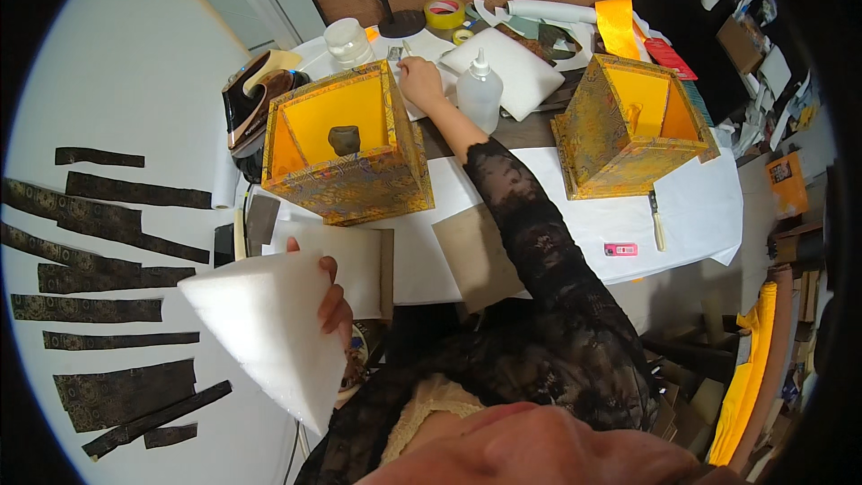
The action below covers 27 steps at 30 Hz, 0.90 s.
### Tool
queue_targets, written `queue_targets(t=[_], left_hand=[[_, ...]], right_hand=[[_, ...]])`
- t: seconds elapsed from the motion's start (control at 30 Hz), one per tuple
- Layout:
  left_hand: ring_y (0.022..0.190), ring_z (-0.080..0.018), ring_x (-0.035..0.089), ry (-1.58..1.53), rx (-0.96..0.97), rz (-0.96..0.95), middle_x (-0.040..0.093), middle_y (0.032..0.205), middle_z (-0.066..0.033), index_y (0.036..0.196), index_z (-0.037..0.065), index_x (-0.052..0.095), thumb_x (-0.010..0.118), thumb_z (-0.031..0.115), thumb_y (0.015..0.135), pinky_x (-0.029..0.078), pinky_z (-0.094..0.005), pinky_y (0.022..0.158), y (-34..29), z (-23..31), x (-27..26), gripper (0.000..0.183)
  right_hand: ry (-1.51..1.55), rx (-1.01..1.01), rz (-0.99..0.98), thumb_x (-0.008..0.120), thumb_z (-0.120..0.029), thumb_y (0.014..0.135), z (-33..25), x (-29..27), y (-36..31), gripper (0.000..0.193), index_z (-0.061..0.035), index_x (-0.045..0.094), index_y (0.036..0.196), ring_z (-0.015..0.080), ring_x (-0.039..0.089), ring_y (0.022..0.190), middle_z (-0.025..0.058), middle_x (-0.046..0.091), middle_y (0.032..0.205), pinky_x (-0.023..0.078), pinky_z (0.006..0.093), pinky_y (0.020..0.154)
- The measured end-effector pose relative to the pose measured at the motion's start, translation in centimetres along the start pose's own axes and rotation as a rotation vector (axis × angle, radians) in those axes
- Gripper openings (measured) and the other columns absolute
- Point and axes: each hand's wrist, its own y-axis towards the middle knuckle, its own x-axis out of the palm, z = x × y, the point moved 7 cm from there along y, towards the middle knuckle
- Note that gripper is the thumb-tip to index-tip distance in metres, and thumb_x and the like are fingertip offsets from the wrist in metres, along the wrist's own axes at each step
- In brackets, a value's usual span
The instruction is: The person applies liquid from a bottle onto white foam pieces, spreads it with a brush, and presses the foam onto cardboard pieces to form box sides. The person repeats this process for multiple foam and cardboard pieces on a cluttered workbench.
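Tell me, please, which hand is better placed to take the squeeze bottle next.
Probably the right hand: it is close to the squeeze bottle, while the left hand holds the white foam piece.

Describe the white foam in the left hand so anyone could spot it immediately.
Start at the white table; by its near left side is the left hand, gripping the white foam. Unlike the flat, dark strips farther left, it is thick and pale.

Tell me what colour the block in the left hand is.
The block in the left hand is plain white, best seen in the head view.
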Motion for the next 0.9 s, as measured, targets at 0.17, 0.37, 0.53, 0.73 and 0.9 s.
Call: queue_targets(t=[0.17,0.37,0.53,0.73,0.9], left_hand=[[0.075,-0.0225,0.053,0.002,-0.082,0.026,0.042,0.129,-0.0201,0.152,0.026,0.021,0.034,0.038,0.101,0.046,-0.0291,0.052,0.8,-0.4,-1.4,0.054],[0.078,-0.0250,0.052,-0.041,-0.126,-0.088,0.038,0.136,-0.0206,0.152,0.021,0.021,0.037,0.035,0.100,0.048,-0.0300,0.060,1.0,-0.8,-1.6,0.056],[0.083,-0.0262,0.052,-0.080,-0.154,-0.042,0.036,0.138,-0.0206,0.152,0.020,0.021,0.039,0.033,0.099,0.049,-0.0311,0.064,1.1,-2.0,-2.3,0.057],[0.090,-0.0276,0.052,-0.070,-0.095,0.024,0.033,0.140,-0.0206,0.151,0.019,0.020,0.041,0.031,0.099,0.050,-0.0324,0.070,-0.5,-2.0,-2.7,0.058],[0.095,-0.0288,0.051,-0.119,-0.128,0.002,0.030,0.142,-0.0203,0.151,0.017,0.021,0.042,0.029,0.098,0.051,-0.0336,0.074,-0.9,-3.1,-3.0,0.058]], right_hand=[[0.640,-0.074,-0.005,0.050,-0.009,0.094,-9.7,-8.7,0.2,0.020,-0.0025,0.067,0.103,0.0229,0.067,0.084,0.0137,0.070,0.091,0.053,0.0339,0.076],[0.406,-0.321,0.579,0.053,-0.007,0.094,-11.8,-26.0,0.8,0.015,0.0007,0.063,0.101,0.0150,0.069,0.076,0.0103,0.071,0.087,0.054,0.0261,0.068],[-0.809,0.165,-0.252,0.062,-0.001,0.072,4.8,-19.0,0.1,0.053,-0.0067,0.057,0.124,0.0354,0.056,0.116,0.0202,0.057,0.126,0.046,0.0416,0.097],[-0.906,0.278,-0.614,0.075,-0.018,0.069,3.2,-15.8,-4.5,0.100,-0.0202,0.017,0.151,0.0425,0.021,0.141,0.0202,0.021,0.154,0.029,0.0558,0.111],[-0.925,0.242,-0.631,0.075,-0.022,0.070,6.5,-16.5,-5.6,0.091,-0.0153,0.026,0.148,0.0442,0.033,0.134,0.0225,0.032,0.147,0.039,0.0560,0.103]])
